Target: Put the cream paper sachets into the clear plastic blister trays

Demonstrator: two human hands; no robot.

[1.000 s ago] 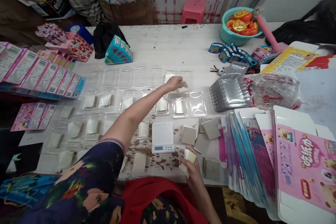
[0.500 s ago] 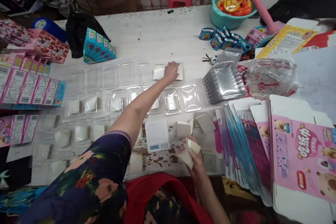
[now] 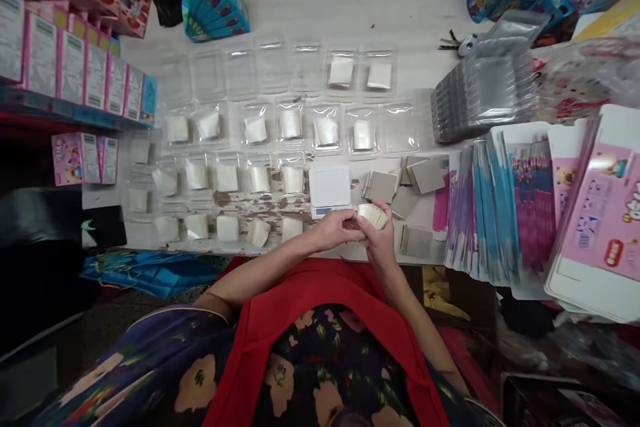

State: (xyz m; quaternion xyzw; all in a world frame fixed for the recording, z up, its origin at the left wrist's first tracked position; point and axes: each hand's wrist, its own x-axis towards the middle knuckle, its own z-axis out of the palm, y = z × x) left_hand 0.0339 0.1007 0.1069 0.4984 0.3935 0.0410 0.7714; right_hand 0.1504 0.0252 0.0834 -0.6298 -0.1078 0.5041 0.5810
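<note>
Now our right hand [image 3: 383, 241] grips the pale stack [image 3: 372, 215] beside the scale's [image 3: 330, 188] near right corner; our left hand [image 3: 336, 229] meets it, fingers bent, pinching or not we cannot tell. We should press lightly, leaving edges square.

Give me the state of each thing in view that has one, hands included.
Right hand: closed around the cream bundle
Left hand: fingertips at the bundle, grip unclear
Cream bundle: bent, held up
Scale: flat on the table, display partly hidden
Grey squares: lying loosely, some overlapping
Clear tray stack: nested
Cartons: flattened, packed side by side
</note>
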